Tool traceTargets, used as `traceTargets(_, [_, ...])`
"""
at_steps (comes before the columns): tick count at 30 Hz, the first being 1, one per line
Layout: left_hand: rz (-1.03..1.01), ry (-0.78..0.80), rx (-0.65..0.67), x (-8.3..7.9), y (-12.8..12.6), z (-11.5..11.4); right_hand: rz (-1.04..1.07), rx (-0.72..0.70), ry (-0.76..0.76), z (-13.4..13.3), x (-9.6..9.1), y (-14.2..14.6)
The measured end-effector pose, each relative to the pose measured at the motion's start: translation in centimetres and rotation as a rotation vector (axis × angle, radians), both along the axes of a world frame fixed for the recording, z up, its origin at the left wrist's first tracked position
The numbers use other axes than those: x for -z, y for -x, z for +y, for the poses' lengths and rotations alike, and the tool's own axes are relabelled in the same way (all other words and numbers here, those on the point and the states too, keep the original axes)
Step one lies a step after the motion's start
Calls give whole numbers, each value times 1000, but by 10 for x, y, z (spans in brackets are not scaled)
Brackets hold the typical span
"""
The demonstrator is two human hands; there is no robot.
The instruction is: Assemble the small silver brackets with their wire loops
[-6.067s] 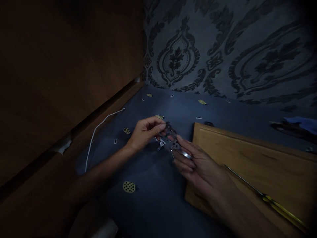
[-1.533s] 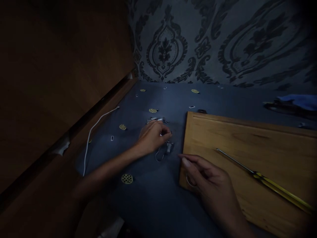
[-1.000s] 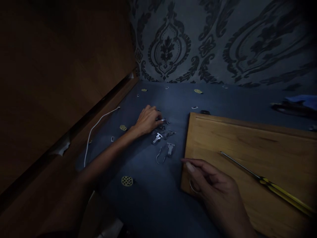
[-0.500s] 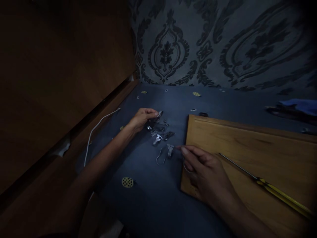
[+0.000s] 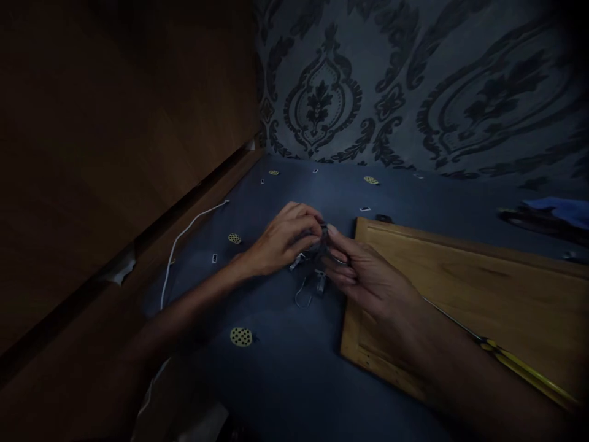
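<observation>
In dim light both hands meet over a scatter of small metal parts [image 5: 309, 270] on a dark blue patterned cloth [image 5: 285, 368]. My left hand [image 5: 288, 239] is curled, its fingertips pinched on a small metal piece that I cannot make out clearly. My right hand [image 5: 363, 273] reaches in from the right, fingers together, touching the same piece, with a thin metal ring at its fingers. A bent wire clip [image 5: 302, 296] and a small bracket [image 5: 321, 281] lie just below the hands.
A wooden cabinet door panel [image 5: 483, 294] lies flat at the right with a yellow-handled screwdriver [image 5: 515, 365] on it. A white cable [image 5: 184, 236] runs along a wooden furniture side [image 5: 115, 153] at left. Patterned wallpaper [image 5: 414, 86] stands behind. A blue object [image 5: 556, 212] lies far right.
My right hand moved up and left from the panel's corner to meet my left hand. My left hand drew back from the far parts to the middle of the pile.
</observation>
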State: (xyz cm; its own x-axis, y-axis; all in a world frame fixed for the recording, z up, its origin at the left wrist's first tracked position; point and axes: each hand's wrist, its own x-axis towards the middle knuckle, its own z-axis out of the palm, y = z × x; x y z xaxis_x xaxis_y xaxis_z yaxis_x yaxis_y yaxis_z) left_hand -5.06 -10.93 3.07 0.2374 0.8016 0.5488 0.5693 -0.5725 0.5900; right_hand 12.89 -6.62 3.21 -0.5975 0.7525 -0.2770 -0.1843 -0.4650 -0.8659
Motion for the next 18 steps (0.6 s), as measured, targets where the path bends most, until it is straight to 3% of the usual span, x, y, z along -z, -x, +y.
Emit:
traceTargets(3, [90, -147, -98, 3, -7, -15, 6, 29, 0, -9, 0, -7])
traceTargets(5, [64, -164, -207, 5, -13, -24, 1, 72, -11, -16, 3, -10])
traceTargets(7, [-17, -94, -310, 5, -17, -30, -2, 119, -28, -23, 6, -12])
traceTargets(9, [-172, 73, -358, 4, -20, -32, -16, 164, -76, -30, 9, -15])
traceTargets(13, [-583, 465, -220, 3, -20, -29, -108, 198, -319, -36, 19, -23])
traceTargets(18, [-845, 706, 6, 2, -24, -30, -160, 120, -475, -39, 30, -30])
